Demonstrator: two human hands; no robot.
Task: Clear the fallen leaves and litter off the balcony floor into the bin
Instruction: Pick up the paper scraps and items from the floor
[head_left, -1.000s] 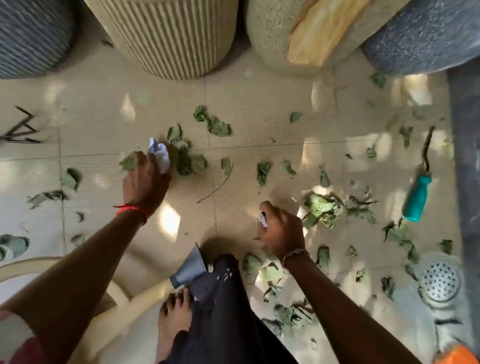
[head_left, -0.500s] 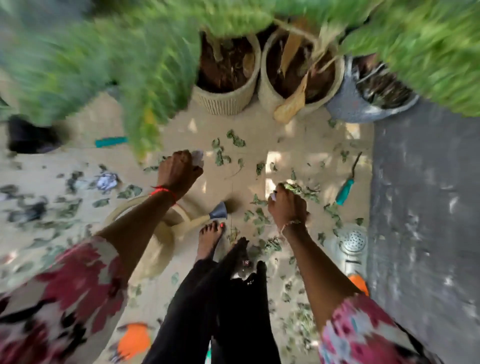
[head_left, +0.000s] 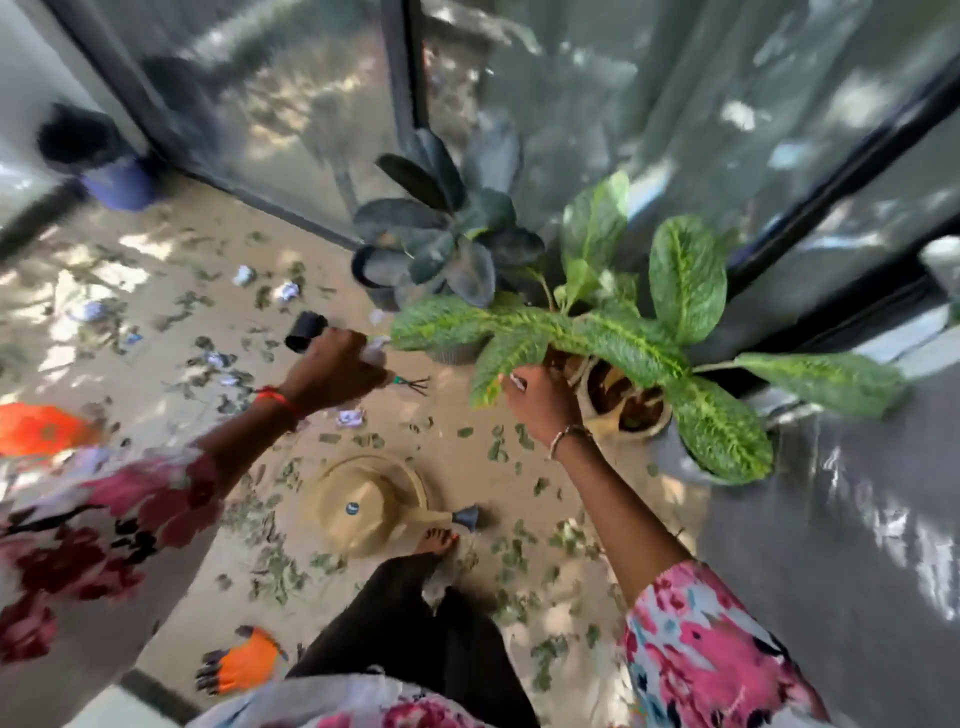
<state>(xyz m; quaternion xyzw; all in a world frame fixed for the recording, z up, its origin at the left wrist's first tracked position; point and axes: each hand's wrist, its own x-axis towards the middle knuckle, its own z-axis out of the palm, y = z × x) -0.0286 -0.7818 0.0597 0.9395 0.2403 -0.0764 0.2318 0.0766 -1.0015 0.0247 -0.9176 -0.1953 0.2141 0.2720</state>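
While both arms stretch fwd over the leaves (head_left: 497, 450) on the balcony floor (head_left: 156, 364), L hand (head_left: 332, 370) clenches crumpled white paper (head_left: 375, 351); R hand (head_left: 540, 406) pinches a small white scrap (head_left: 517, 382). Blurry blue bin (head_left: 111, 174) sits far left.

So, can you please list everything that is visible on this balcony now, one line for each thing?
fallen leaves: many, green, scattered over beige floor
paper scraps: several, white, floor at upper left
watering can: one, beige, floor, bottom centre
small tube: one, black, lying left of centre
hand rake: one, green handle, floor, centre
dark plant: one, dark green, back centre
variegated plant: one, green-yellow, right of it
blue container: one, far left corner, blurred
orange items: two, left edge and bottom, blurred
foot: one, bare, by the can's spout
left grip: one hand, red wristband, holds white paper
right grip: one hand, bracelet, pinches a white scrap
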